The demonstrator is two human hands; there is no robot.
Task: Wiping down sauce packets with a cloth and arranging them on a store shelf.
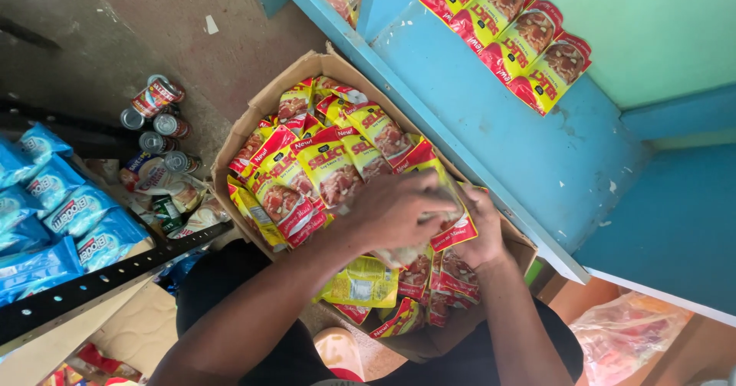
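Yellow pouch (448, 221) half-hidden under hands

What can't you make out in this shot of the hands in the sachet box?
Head view only:
- Left hand: its fingers blur in motion, so the grip is unclear.
- Right hand: its fingers are hidden under the sachets.
- Cardboard box: its bottom is buried under packets.
- Cans: too small to tell contents.

Both hands (429, 217) grip pouches (452, 229) (boxed (253, 118)).
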